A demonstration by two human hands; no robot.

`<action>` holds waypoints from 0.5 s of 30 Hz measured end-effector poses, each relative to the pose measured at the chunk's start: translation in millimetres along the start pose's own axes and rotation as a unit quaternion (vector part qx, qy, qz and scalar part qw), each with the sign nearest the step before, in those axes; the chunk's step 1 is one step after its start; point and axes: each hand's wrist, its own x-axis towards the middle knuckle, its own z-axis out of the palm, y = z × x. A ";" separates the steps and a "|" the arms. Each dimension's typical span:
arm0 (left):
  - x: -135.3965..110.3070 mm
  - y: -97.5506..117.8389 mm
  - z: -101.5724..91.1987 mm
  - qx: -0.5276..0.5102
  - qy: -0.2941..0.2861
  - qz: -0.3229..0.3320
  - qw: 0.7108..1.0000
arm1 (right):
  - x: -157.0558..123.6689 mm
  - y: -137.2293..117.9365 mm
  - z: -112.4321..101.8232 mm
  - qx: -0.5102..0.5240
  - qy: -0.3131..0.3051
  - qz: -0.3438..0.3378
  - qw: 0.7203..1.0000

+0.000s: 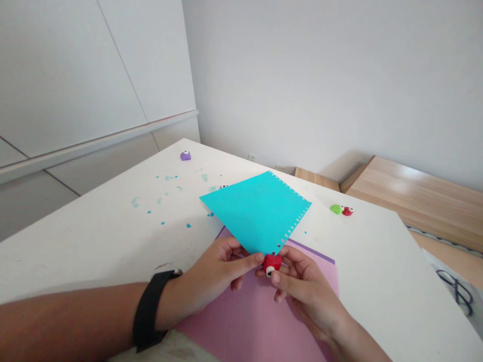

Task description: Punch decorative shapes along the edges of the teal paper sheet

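My left hand (230, 266) pinches the near corner of a turquoise sheet of paper (256, 211), thumb on top. Small punched holes run along the sheet's right-hand edges. A small red craft punch (272, 263) with a white eye sits at that near corner, gripped between the thumb and fingers of my right hand (302, 276). Both hands are above a pink sheet (245, 317) with a purple strip along its far edge. The turquoise sheet is raised and partly covers another punch, of which only an eye (224, 186) shows.
A purple punch (185, 156) stands near the far corner of the white table (94, 241). Green (336, 208) and red (347, 211) punches lie at the right. Tiny turquoise paper bits (188, 225) are scattered on the left. Wooden furniture (422, 196) stands beyond the table's right edge.
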 end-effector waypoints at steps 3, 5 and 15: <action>-1.3 1.0 -0.7 0.017 0.015 -0.003 1.000 | -0.1 -0.7 0.4 -0.020 0.008 0.005 1.000; -2.3 1.4 -1.4 0.035 0.029 -0.003 0.999 | 0.6 -0.5 0.2 -0.037 0.012 0.009 0.999; -2.8 4.1 -1.9 0.053 0.034 0.002 0.998 | 0.2 3.0 -4.4 -0.098 -0.009 -0.008 0.995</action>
